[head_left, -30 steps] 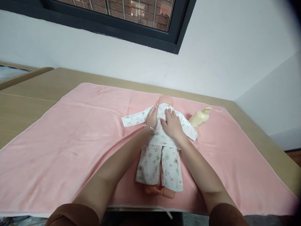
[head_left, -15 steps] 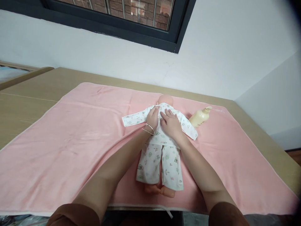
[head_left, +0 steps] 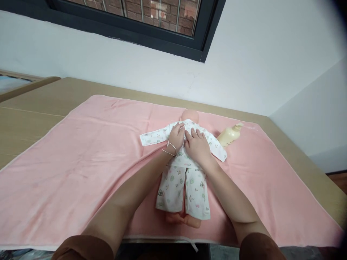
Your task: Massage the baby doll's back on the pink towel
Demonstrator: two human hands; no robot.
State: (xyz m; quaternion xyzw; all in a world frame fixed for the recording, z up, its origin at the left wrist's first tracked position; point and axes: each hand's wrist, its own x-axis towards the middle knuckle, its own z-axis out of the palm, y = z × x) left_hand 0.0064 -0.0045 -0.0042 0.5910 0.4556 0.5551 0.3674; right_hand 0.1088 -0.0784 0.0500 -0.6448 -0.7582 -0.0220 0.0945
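A baby doll (head_left: pixel 189 115) lies on a pink blanket (head_left: pixel 108 162), its head toward the wall and its feet toward me. It wears a white printed top (head_left: pixel 187 162) and matching trousers (head_left: pixel 197 195); bare feet stick out below the cuffs. My left hand (head_left: pixel 176 137), with silver bangles at the wrist, rests on the left side of the doll's chest, fingers stretched out. Beside it, my right hand (head_left: pixel 197 144) lies flat on the chest with its fingers spread. Neither hand grips anything. The doll's sleeves reach out to both sides.
A pale yellow pump bottle (head_left: pixel 230 135) lies tilted on the blanket, right of the doll's sleeve. The blanket covers most of a wooden table (head_left: pixel 54 97) set against a white wall. Above is a dark-framed window (head_left: pixel 162 38). A wooden rail (head_left: pixel 32 88) stands at far left.
My right hand has slid very slightly down the doll's chest. My left hand stays in nearly the same place. The whole view has shifted a little; the doll and bottle lie as before.
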